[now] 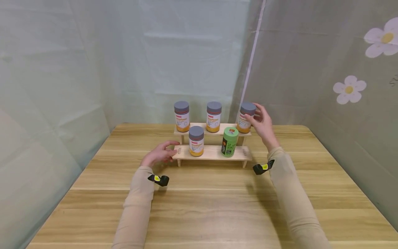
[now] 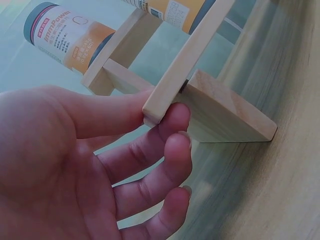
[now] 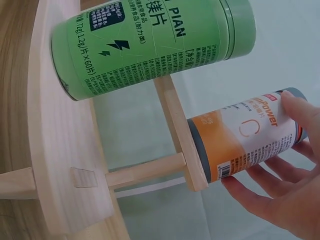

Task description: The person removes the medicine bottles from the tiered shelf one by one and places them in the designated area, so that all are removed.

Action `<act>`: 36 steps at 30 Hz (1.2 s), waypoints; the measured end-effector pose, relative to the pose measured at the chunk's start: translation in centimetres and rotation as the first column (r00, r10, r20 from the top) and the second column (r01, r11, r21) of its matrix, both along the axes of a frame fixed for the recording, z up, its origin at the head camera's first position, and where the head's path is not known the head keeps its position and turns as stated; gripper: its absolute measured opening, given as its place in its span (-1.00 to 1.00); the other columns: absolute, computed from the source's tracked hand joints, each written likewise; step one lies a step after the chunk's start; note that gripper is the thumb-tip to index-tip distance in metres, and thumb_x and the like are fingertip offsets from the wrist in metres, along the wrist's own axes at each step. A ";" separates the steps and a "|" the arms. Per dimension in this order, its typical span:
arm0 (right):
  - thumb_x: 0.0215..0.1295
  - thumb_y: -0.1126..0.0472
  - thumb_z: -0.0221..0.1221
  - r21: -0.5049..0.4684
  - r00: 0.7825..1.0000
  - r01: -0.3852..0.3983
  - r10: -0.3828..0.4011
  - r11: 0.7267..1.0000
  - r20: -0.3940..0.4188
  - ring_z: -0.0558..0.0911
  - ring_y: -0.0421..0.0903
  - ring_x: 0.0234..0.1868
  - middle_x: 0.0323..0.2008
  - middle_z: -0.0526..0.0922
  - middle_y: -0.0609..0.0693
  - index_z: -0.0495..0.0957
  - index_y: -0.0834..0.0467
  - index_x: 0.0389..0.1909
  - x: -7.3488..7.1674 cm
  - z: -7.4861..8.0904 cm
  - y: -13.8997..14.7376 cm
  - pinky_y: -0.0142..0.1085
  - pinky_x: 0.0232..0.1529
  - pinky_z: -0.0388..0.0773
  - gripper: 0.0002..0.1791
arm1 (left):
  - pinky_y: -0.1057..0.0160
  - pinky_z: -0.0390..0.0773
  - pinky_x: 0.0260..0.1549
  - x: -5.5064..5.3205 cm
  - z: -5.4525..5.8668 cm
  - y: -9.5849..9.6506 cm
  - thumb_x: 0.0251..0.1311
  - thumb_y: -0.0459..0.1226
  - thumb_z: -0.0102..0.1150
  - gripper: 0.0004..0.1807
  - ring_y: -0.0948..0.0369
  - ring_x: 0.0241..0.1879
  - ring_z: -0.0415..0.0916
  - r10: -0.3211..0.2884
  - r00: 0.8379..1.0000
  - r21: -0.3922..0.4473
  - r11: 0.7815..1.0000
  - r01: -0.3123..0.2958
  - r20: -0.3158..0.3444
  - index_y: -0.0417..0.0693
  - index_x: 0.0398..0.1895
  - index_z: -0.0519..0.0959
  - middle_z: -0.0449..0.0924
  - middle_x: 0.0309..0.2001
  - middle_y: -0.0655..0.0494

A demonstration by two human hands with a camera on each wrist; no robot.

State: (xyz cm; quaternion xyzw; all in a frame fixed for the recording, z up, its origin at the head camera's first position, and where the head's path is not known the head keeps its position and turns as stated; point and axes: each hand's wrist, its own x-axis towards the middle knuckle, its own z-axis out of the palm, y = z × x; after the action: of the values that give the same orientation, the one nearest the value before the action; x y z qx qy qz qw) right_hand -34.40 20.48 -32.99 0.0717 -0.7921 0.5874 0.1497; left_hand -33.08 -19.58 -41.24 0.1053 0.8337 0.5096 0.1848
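Note:
A two-tier wooden shelf (image 1: 214, 152) stands on the table. Its upper tier carries three grey-lidded orange-and-white bottles. My right hand (image 1: 253, 116) grips the rightmost bottle (image 1: 245, 119), which rests on the tier's right end; in the right wrist view the fingers (image 3: 260, 195) curl round this bottle (image 3: 240, 140). On the lower tier stand a fourth such bottle (image 1: 196, 140) and a green can (image 1: 229, 141). My left hand (image 1: 171, 150) touches the left end of the lower board (image 2: 185, 65) with fairly straight fingertips (image 2: 175, 140) and holds nothing.
The wooden table (image 1: 202, 207) spreads wide in front of the shelf. Pale curtains close off the back and left, and a flowered curtain (image 1: 348, 90) hangs on the right. Two more bottles (image 1: 181, 116) (image 1: 214, 116) stand on the upper tier.

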 end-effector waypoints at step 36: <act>0.34 0.15 0.18 -0.091 0.976 0.199 -0.206 0.976 -0.074 0.46 -0.28 -0.02 0.24 0.43 0.17 0.19 0.11 0.41 3.3 -0.4 3.5 -0.51 -0.03 0.44 -0.34 | 0.28 0.49 -0.40 0.1 0.0 0.0 0.41 -0.20 0.00 -0.44 0.24 -0.46 0.54 0.006 1.000 0.040 0.999 -0.007 0.024 -0.08 0.42 0.20 0.59 -0.46 0.14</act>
State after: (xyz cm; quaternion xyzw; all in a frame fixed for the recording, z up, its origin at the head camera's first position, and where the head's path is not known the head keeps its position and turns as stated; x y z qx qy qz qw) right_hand -31.08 24.00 -33.38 0.0085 -0.7634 0.5978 0.2445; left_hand -32.96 -19.62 -41.28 0.1000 0.8214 0.5281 0.1908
